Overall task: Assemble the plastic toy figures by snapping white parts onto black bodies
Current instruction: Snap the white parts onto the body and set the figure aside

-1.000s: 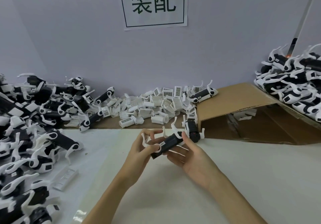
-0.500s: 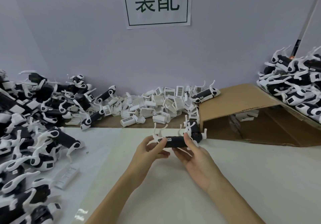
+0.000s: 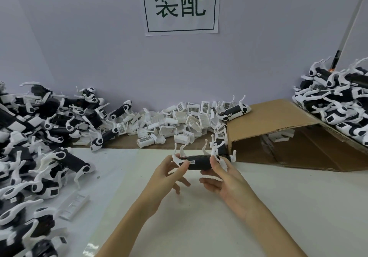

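I hold one toy figure, a black cylinder body with white legs pointing up, level above the white table top in the centre. My left hand pinches its left end at the white leg piece. My right hand grips its right end with thumb on top and fingers under. A heap of loose white parts lies behind, against the wall. Another black body with white legs stands just behind my right hand.
A big pile of black-and-white figures fills the left side. Another pile rests on the flattened cardboard box at the right. A clear plastic piece lies on the table at the left. A paper sign hangs on the wall.
The figure has been turned from tilted to level with its legs up and lifted a little. Both hands have shifted their grip along it.
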A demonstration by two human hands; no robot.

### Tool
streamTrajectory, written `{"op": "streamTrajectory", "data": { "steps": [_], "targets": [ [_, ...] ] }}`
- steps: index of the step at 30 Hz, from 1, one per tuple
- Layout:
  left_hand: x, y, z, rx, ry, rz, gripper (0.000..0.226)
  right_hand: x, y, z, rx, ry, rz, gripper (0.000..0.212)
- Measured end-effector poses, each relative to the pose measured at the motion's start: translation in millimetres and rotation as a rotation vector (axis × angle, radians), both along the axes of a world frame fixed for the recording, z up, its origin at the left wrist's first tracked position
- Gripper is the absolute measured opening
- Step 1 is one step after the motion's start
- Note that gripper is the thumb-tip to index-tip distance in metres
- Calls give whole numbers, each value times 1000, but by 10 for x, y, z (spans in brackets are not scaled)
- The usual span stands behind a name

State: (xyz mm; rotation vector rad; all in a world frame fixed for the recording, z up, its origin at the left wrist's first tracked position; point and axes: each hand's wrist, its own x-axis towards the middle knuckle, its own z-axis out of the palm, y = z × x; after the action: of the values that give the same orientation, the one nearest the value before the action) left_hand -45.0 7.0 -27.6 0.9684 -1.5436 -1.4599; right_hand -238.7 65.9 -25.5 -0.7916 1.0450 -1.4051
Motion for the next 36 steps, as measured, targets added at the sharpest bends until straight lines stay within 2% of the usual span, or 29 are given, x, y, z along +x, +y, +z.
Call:
{"op": "streamTrajectory", "data": {
  "steps": [2, 4, 5, 7, 10, 12, 14, 15, 16, 18, 21, 23, 25, 28, 31, 33, 35, 36],
  "targets": [
    [25, 3, 38, 222, 129, -122, 88, -33, -2, -24, -38, 46, 24, 69],
    [107, -21, 89, 537, 435, -338, 90, -89, 27, -36, -97, 111, 100, 71],
    [167, -47, 95, 625, 549, -381, 92, -120, 54, -27, -117, 175, 160, 72],
    [244, -96, 88, 654, 581, -395, 90, -175, 98, 13, -142, 300, 298, 76],
    [275, -138, 51, 520, 462, -362, 71, -182, 108, 59, -133, 311, 367, 80],
    [266, -130, 78, 383, 322, -328, 57, -177, 81, 49, -98, 91, 285, 78],
    [241, -113, 105, 282, 237, -304, 41, -181, 46, 53, -58, -166, 179, 54],
    [226, -112, 100, 243, 207, -289, 35, -187, 28, 48, -27, -211, 137, 42],
    [210, -113, 83, 204, 186, -274, 33, -191, 9, 31, 13, -208, 102, 40],
    [176, -92, 39, 120, 153, -256, 36, -181, -10, -2, 53, -95, 45, 46],
    [102, -42, 10, -13, 89, -178, 41, -137, -22, -45, -17, 123, -17, 44],
    [79, -27, 16, -79, 62, -94, 39, -118, -19, -66, -44, 138, -62, 47],
    [62, -20, 36, -109, 97, -51, 52, -114, -27, -92, -64, 184, -100, 50],
    [20, -11, 40, -207, 104, 79, 53, -39, 10, -76, -125, 273, -93, 55],
    [61, -18, 38, -290, 136, 89, 53, 32, 17, -58, -194, 369, -98, 65],
    [95, -30, 38, -313, 139, 54, 58, 52, 30, -50, -253, 394, -109, 64],
    [98, -20, 36, -399, 80, 65, 57, 62, 64, -32, -301, 423, -183, 60],
    [96, -26, 20, -510, 9, 108, 53, 72, 80, -17, -320, 442, -241, 60]
  ]
}}
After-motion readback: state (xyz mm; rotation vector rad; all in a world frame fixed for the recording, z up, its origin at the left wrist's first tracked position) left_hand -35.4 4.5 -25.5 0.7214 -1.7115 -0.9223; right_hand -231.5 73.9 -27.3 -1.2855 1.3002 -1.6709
